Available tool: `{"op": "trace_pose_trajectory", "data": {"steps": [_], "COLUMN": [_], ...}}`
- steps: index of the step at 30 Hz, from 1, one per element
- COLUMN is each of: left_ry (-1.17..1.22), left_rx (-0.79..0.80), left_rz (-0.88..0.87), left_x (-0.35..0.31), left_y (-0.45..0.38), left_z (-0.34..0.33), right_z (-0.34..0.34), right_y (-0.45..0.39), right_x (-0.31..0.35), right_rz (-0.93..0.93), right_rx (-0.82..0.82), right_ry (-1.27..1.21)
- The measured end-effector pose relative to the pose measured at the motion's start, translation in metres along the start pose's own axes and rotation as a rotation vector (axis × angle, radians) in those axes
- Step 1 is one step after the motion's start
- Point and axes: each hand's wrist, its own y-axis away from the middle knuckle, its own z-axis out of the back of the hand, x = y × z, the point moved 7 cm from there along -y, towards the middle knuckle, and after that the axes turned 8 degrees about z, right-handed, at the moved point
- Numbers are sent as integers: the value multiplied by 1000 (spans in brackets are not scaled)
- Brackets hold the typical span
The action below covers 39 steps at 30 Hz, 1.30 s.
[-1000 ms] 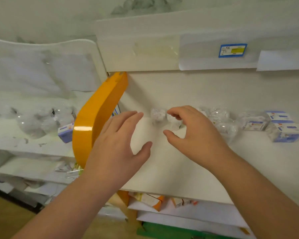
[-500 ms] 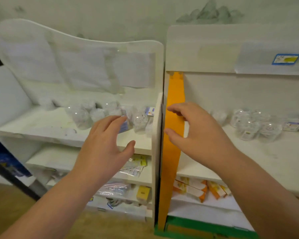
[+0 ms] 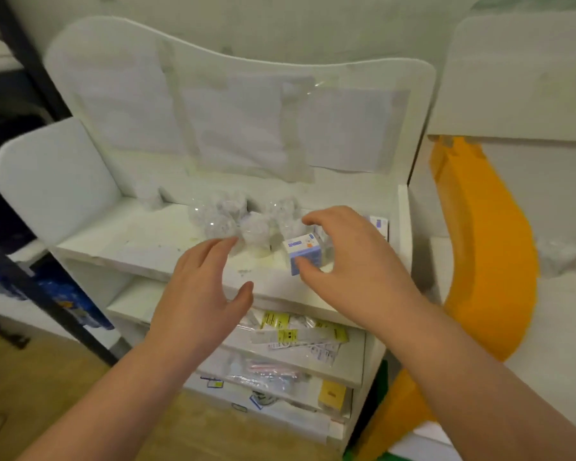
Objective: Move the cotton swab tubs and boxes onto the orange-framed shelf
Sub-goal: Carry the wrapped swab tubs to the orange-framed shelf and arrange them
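Note:
Several clear cotton swab tubs (image 3: 243, 219) stand clustered on the top board of the white shelf (image 3: 153, 251). A small blue and white swab box (image 3: 302, 252) stands at their right, with another box (image 3: 378, 224) behind it by the shelf's side wall. My right hand (image 3: 353, 264) hovers over the front box, fingers curved around it without a visible grip. My left hand (image 3: 202, 291) reaches with straight fingers toward the nearest tub, its fingertips just short of it. The orange-framed shelf (image 3: 479, 247) stands to the right, holding a few tubs (image 3: 559, 256).
Below the white top board lie flat packets with yellow labels (image 3: 296, 331) and more packaged goods (image 3: 266, 377). A dark metal post (image 3: 44, 291) slants across the left. Wooden floor shows at the bottom left.
The view has swung left from the orange-framed shelf to the white shelf. Both hands have moved with it and now hover over the tubs and the blue box.

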Motion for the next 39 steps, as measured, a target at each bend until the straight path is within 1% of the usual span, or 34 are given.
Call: {"op": "trace_pose_trajectory", "data": {"steps": [6, 12, 14, 18, 22, 28, 32, 35, 39], "left_ry": [-45, -36, -16, 12, 26, 31, 15, 15, 40], "left_rx": [-43, 0, 17, 32, 34, 49, 77, 120, 181], "left_rz": [34, 67, 57, 36, -33, -23, 10, 41, 4], "left_x": [53, 105, 125, 168, 214, 285, 321, 340, 344], "left_y": [-57, -106, -125, -169, -217, -272, -303, -323, -341], "left_z": [15, 1, -5, -12, -12, -20, -33, -48, -65], "right_z": [-59, -110, -127, -157, -191, -245, -272, -279, -280], "right_y": [-62, -100, -118, -159, -197, -238, -250, -255, -260], "right_x": [16, 10, 6, 8, 18, 24, 27, 26, 25], "right_rz": [38, -7, -31, -72, -127, -248, -299, -326, -350], "right_rx": [35, 108, 123, 101, 109, 216, 341, 384, 419], "right_ry": [-33, -10, 2, 63, 113, 292, 365, 419, 443]}}
